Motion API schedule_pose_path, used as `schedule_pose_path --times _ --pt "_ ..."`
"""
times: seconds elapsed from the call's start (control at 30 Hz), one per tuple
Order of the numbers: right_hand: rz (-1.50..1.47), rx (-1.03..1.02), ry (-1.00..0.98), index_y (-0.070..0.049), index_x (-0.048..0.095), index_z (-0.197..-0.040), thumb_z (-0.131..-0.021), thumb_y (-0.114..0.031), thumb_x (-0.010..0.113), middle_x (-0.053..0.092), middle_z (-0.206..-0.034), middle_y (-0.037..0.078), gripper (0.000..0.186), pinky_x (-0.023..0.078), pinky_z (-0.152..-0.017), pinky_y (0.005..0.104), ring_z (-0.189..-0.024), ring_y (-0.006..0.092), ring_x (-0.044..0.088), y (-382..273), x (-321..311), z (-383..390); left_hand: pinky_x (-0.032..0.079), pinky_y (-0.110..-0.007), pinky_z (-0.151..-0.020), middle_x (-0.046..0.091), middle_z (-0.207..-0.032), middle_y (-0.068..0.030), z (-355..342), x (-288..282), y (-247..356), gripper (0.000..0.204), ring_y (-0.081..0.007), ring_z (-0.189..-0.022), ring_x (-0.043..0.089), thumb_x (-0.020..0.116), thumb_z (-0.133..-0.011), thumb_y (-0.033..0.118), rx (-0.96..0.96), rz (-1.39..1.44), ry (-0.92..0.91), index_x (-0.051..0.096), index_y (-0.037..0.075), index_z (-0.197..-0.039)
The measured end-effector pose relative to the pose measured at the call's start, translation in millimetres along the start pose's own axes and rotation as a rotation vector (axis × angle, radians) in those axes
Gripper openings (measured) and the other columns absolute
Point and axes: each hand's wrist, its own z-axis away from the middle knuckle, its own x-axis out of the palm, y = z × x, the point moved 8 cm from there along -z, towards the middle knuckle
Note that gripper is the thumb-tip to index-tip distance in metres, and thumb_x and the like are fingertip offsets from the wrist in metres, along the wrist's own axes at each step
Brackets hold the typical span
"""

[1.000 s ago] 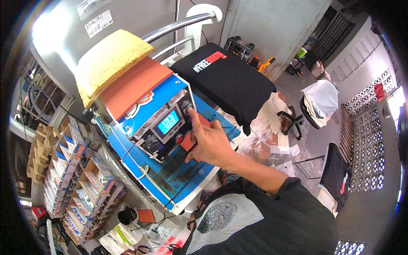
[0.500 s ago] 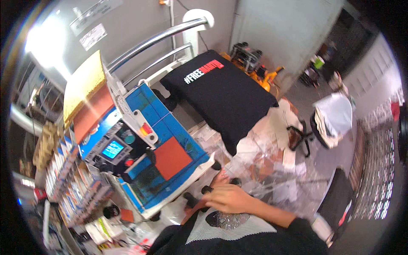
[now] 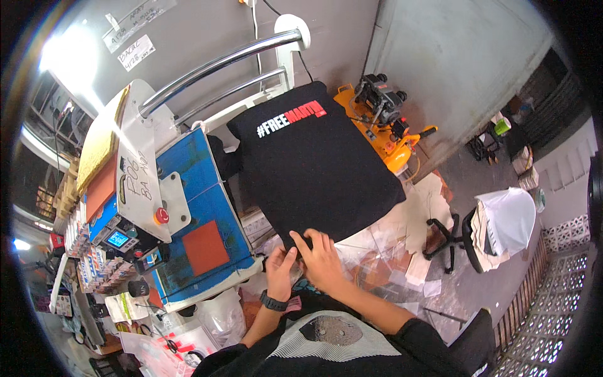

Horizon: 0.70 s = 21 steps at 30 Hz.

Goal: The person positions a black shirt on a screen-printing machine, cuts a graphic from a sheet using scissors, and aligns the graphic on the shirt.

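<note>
A black T-shirt (image 3: 320,169) with white and red lettering lies spread over the right-hand platen of a heat press. Its near edge hangs down towards me. My left hand (image 3: 279,271), with a dark watch on the wrist, is closed on the near left corner of the fabric. Beside it, my right hand (image 3: 321,259) has bent fingers and pinches the same near edge. The exact fingertip contact is partly hidden.
Left of the shirt is the press's blue platen (image 3: 217,182) with a reddish-brown square pad (image 3: 206,247). The press head with control box (image 3: 122,235) stands beside it. An orange air compressor (image 3: 392,157) is behind right; a chair (image 3: 483,232) stands right. Plastic and cardboard (image 3: 418,213) litter the floor.
Both hands have moved forward from near my body to the shirt's near edge and taken hold of it. My view has shifted, so the press head looks farther left.
</note>
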Motion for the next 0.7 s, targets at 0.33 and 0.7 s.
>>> schedule_pose_path --times 0.33,0.7 --pt "-0.288 -0.203 -0.135 -0.005 0.056 -0.111 -0.088 -0.002 0.056 0.067 -0.091 0.016 0.023 0.053 -0.064 0.0411 -0.073 0.0342 0.068 6.6 -85.2 -176.1 0.043 -0.041 -0.09 0.055 -0.113 -0.0125 -105.3 138.5 -71.2 0.043 -0.024 -0.105 0.055 0.072 -0.088 0.038 0.92 -0.412 -0.205 0.06 0.002 -0.109" --pt "-1.028 -0.2 0.27 0.0 0.062 -0.108 -0.094 -0.026 0.057 0.061 -0.106 0.012 0.03 0.054 -0.083 0.0346 -0.095 0.0226 0.061 134.8 -324.5 -356.9 0.039 -0.039 -0.051 0.054 -0.066 -0.0151 -113.2 179.1 25.1 0.028 -0.0272 -0.053 0.05 0.067 -0.094 0.022 0.887 -0.659 0.153 0.057 0.001 -0.078"
